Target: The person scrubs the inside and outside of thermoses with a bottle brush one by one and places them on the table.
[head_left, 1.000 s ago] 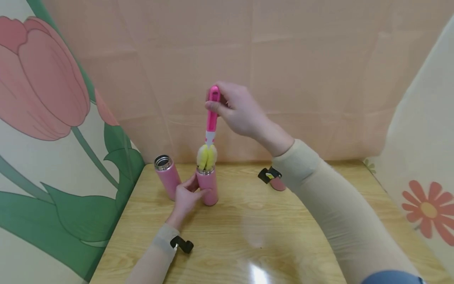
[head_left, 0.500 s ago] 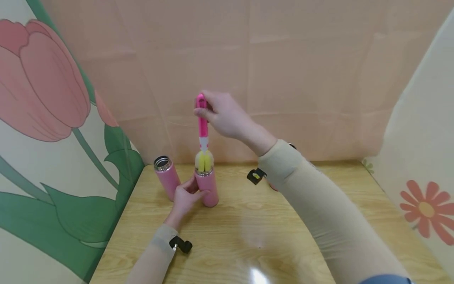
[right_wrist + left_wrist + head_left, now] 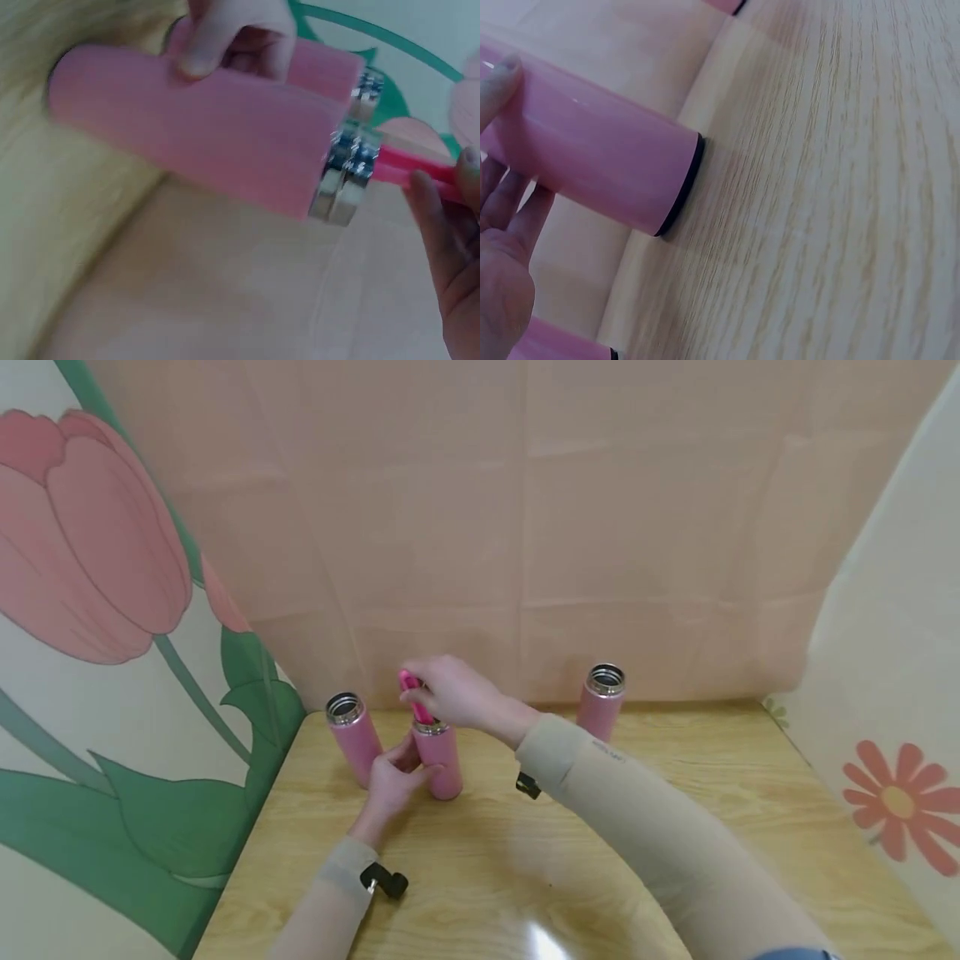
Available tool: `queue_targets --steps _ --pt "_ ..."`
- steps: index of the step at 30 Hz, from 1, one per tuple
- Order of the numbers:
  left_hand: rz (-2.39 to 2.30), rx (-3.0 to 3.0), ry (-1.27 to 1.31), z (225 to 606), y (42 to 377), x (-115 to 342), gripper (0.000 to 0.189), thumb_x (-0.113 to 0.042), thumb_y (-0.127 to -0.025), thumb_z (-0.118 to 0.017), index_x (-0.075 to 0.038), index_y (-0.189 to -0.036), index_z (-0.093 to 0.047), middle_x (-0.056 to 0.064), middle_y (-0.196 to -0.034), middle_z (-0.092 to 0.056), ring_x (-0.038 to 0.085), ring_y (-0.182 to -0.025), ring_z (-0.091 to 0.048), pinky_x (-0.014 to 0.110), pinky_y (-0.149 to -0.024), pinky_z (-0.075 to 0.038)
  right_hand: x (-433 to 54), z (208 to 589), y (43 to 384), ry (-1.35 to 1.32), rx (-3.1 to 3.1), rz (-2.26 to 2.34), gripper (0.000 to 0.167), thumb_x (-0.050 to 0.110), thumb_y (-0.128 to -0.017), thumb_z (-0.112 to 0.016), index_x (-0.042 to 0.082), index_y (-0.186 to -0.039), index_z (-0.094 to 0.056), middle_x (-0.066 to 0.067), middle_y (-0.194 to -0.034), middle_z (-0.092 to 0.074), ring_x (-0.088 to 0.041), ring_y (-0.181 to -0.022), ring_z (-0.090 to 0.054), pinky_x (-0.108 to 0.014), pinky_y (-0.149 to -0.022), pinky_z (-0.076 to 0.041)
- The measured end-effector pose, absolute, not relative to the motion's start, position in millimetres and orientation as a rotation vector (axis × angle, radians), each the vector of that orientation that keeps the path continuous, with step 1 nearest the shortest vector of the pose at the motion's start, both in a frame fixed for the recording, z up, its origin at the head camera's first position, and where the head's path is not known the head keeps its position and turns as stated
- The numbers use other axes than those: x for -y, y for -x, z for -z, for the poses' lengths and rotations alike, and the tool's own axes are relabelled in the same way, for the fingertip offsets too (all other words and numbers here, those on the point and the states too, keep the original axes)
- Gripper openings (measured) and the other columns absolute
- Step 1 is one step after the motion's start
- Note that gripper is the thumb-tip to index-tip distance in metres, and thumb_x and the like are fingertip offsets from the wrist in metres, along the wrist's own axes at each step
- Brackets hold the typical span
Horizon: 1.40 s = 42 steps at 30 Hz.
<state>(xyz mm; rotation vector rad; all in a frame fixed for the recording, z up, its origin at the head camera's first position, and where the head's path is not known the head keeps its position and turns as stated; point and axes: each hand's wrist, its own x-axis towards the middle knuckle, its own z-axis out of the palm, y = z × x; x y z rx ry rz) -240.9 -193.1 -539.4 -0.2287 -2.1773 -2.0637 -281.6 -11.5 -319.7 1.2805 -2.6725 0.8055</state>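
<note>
My left hand (image 3: 392,783) grips the body of a pink steel bottle (image 3: 439,760), which stands upright on the wooden table with its lid off. Above its metal mouth, my right hand (image 3: 450,692) pinches the pink handle of a bottle brush (image 3: 415,693). The yellow sponge head is hidden inside the bottle, and only the handle shows over the rim. In the right wrist view the brush handle (image 3: 412,166) runs straight into the metal neck (image 3: 347,172). From the left wrist view, the bottle's dark base (image 3: 682,186) sits on the wood.
A second open pink bottle (image 3: 354,739) stands just left of the held one, close behind my left hand. Another open pink bottle (image 3: 602,700) is at the back right, partly behind my right sleeve. A peach cloth wall (image 3: 645,527) rises behind the table (image 3: 480,877).
My right hand has come down and a little left, pushing the brush's sponge head from the bottle's mouth down inside. The back-right bottle is now uncovered by the sleeve. The left hand keeps its grip.
</note>
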Motion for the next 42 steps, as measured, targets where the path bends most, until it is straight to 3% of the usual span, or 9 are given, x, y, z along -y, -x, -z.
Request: queue_targets --steps 6,12,20,25,32,39,42 --pt "2.088 2.140 0.217 541 239 187 0.078 -0.002 -0.085 -0.091 -0.006 -0.154 -0.055 0.017 -0.145 -0.063 0.034 -0.134 -0.062 0.037 -0.109 -0.052 3 345 283 -1.128 2.578 -0.937 0.018 0.024 -0.103 -0.075 0.016 -0.092 -0.063 0.005 -0.083 -0.066 -0.012 -0.074 -0.061 -0.027 -0.066 -0.051" --pt "2.051 2.168 0.189 541 238 187 0.081 -0.007 -0.086 -0.091 -0.008 -0.157 -0.051 0.016 -0.148 -0.062 0.033 -0.135 -0.062 0.039 -0.110 -0.052 -4 355 281 -1.094 2.480 -1.061 0.012 0.022 -0.103 -0.076 0.015 -0.096 -0.069 0.004 -0.087 -0.071 -0.007 -0.078 -0.071 -0.022 -0.068 -0.058" --pt "2.042 2.096 0.196 544 239 176 0.082 -0.004 -0.087 -0.089 -0.005 -0.158 -0.047 0.015 -0.156 -0.055 0.035 -0.139 -0.058 0.046 -0.117 -0.045 -11 359 279 -1.039 2.439 -1.169 0.010 0.022 -0.103 -0.075 0.013 -0.099 -0.073 0.003 -0.091 -0.073 -0.007 -0.074 -0.070 -0.021 -0.064 -0.059" --pt "1.998 2.087 0.246 545 239 171 0.082 -0.007 -0.086 -0.091 -0.006 -0.157 -0.050 0.015 -0.159 -0.053 0.036 -0.142 -0.054 0.046 -0.118 -0.043 -24 362 282 -0.910 2.394 -1.321 0.011 0.021 -0.103 -0.075 0.011 -0.106 -0.076 0.001 -0.086 -0.074 -0.017 -0.070 -0.070 -0.029 -0.059 -0.059" --pt "1.898 2.184 0.290 537 232 169 0.081 -0.021 -0.085 -0.094 -0.025 -0.156 -0.056 0.004 -0.149 -0.063 0.029 -0.132 -0.063 0.040 -0.107 -0.055 -46 372 285 -0.796 2.317 -1.523 0.013 0.024 -0.103 -0.075 0.011 -0.107 -0.077 -0.001 -0.086 -0.076 -0.030 -0.073 -0.073 -0.040 -0.063 -0.064" --pt "1.835 2.229 0.419 531 230 162 0.077 -0.023 -0.088 -0.091 -0.025 -0.157 -0.057 0.002 -0.154 -0.061 0.027 -0.132 -0.064 0.046 -0.108 -0.054 -64 375 283 -0.780 2.233 -1.617 0.013 0.022 -0.101 -0.078 0.009 -0.105 -0.076 -0.003 -0.085 -0.076 -0.039 -0.075 -0.073 -0.038 -0.065 -0.065" --pt "1.836 2.242 0.486 529 230 157 0.076 -0.024 -0.090 -0.090 -0.026 -0.158 -0.055 0.001 -0.155 -0.059 0.027 -0.134 -0.062 0.048 -0.110 -0.052 -72 374 278 -0.791 2.204 -1.622 0.013 0.022 -0.101 -0.078 0.010 -0.105 -0.077 -0.003 -0.083 -0.075 -0.039 -0.072 -0.072 -0.044 -0.064 -0.065"
